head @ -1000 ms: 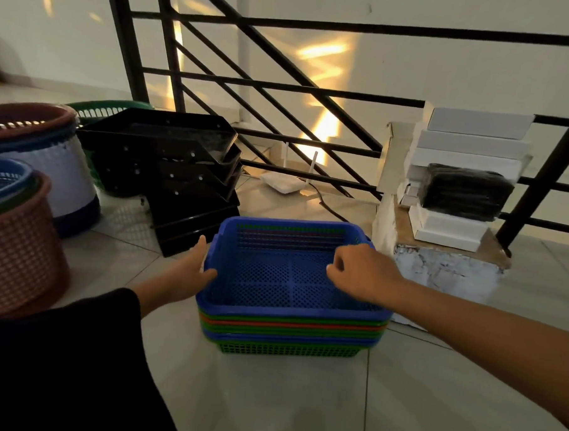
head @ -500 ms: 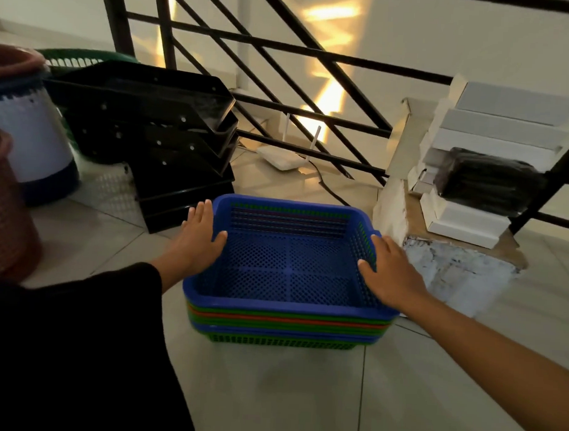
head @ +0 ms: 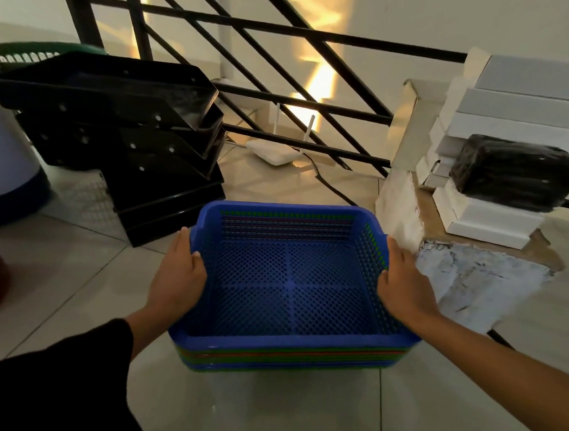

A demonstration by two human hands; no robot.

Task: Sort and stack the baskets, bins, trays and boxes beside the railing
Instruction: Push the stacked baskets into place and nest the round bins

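Evidently both hands bracket the nested stack of mesh baskets (head: 290,280) so that it can be squared up or shifted as one block. The left hand (head: 179,276) lies flat against the left wall of the top blue basket, its fingers (head: 182,243) straight along the outside and the thumb hooked over the rim. The right hand (head: 404,285) mirrors it on the right wall, fingers (head: 397,253) extended, thumb at the rim. Between the two sets of fingers the stack sits on the tiled floor (head: 268,407). Beyond the left fingers stand stacked black trays (head: 117,123); beyond the right fingers, white boxes (head: 509,111) piled on a torn carton (head: 469,275), near the railing (head: 317,40).
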